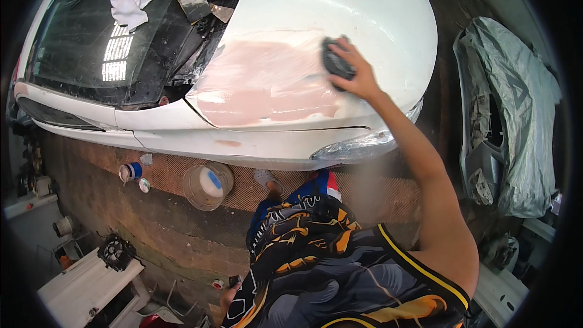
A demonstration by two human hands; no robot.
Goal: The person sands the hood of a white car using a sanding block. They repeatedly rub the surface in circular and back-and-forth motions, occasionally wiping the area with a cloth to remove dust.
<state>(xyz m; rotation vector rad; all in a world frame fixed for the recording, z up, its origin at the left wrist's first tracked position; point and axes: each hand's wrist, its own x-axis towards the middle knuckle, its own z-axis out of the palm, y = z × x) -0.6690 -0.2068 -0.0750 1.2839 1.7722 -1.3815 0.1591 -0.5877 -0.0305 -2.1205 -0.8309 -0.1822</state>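
My right hand [359, 73] is closed round a dark sanding block [336, 59], pressed against the white car hood [370, 9]. The block lies at the right edge of a large pinkish filler patch [267, 79], whose surface looks wet and streaked. A smaller pinkish spot [228, 143] marks the fender below the hood seam. Down by my left side, my left hand [229, 299] is mostly covered by my patterned shirt. A small dark object [235, 280] shows beside it; the fingers are too hidden to read.
A translucent bucket [193, 193] with whitish liquid and a blue item stands by the car, near a blue-and-white can [129, 172]. Clear film wraps the headlight [358, 146]. A plastic-draped bumper [522, 109] stands at right. A white cloth [130, 0] lies on the windshield.
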